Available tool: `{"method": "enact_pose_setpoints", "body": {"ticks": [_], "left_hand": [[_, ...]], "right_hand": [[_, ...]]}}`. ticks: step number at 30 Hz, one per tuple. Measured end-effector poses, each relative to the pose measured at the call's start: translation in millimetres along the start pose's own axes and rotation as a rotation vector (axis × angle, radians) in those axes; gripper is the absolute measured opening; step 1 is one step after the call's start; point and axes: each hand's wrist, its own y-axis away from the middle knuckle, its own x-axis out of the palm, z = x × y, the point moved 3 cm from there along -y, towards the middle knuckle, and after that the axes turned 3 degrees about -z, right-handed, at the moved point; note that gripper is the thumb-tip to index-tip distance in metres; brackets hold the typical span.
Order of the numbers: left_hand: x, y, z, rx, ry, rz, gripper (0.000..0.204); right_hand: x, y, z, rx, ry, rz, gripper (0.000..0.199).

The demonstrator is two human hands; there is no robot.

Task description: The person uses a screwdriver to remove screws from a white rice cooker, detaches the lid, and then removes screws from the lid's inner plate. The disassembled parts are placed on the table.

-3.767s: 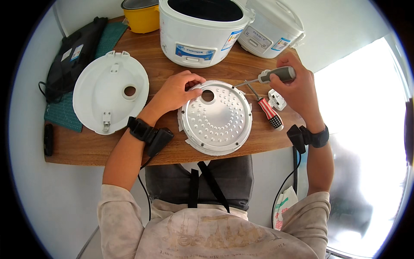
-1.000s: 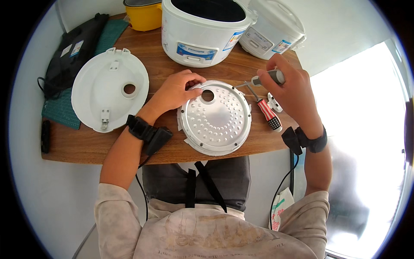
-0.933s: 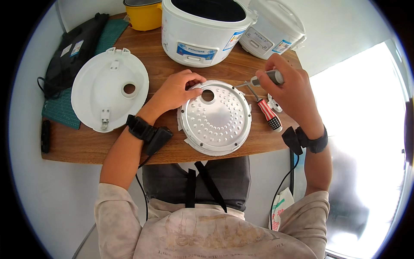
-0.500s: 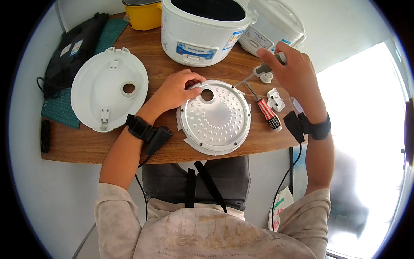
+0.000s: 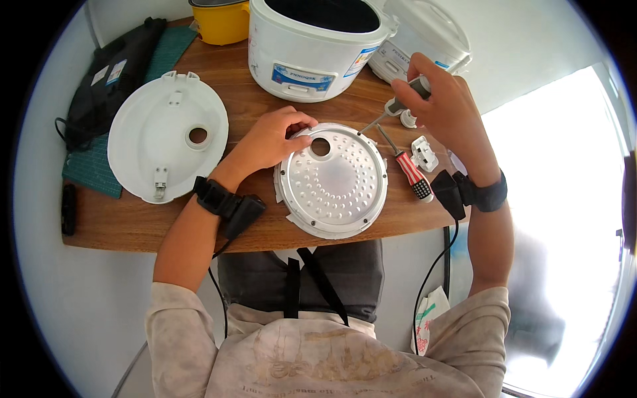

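Observation:
A round silver metal inner lid point(image 5: 332, 189), covered in small dimples and with one hole near its upper left, lies at the front of the table. Screws sit around its rim. My left hand point(image 5: 275, 136) grips its upper-left edge between thumb and fingers. Up and to the right, my right hand point(image 5: 446, 109) is closed round the grey handle of a screwdriver point(image 5: 397, 106). The shaft slants down left, its tip at a screw on the lid's upper-right rim. Beside the lid rests a second screwdriver point(image 5: 413, 176) with a red, white and black handle.
White plastic parts point(image 5: 423, 154) lie right of the lid. A white outer lid shell point(image 5: 149, 146) is on the left, near a green mat point(image 5: 93, 166) and a black case point(image 5: 109, 86). Behind stand an uncovered rice cooker point(image 5: 292, 63), a closed one point(image 5: 431, 30) and a yellow pot point(image 5: 222, 25).
My right hand has shifted slightly left and its grip on the screwdriver handle has turned. The metal lid has moved very slightly right; my left hand stays on its edge.

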Motion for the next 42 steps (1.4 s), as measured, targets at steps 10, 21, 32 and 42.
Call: {"method": "enact_pose_setpoints", "body": {"ticks": [10, 21, 32, 42], "left_hand": [[-0.7, -0.1, 0.6, 0.047, -0.044, -0.005, 0.032], [-0.8, 0.0, -2.3, 0.053, -0.061, 0.002, 0.033], [-0.5, 0.3, -0.7, 0.029, -0.041, -0.003, 0.032], [-0.2, -0.4, -0.9, 0.057, -0.044, -0.011, 0.033]], "right_hand": [[-8.3, 2.1, -0.9, 0.004, -0.013, 0.116, 0.028], [-6.7, -6.1, -4.8, 0.013, 0.071, 0.099, 0.033], [-6.4, -4.4, 2.0, -0.084, 0.055, 0.085, 0.030], [-5.3, -1.8, 5.4, 0.012, 0.122, 0.087, 0.038]]}}
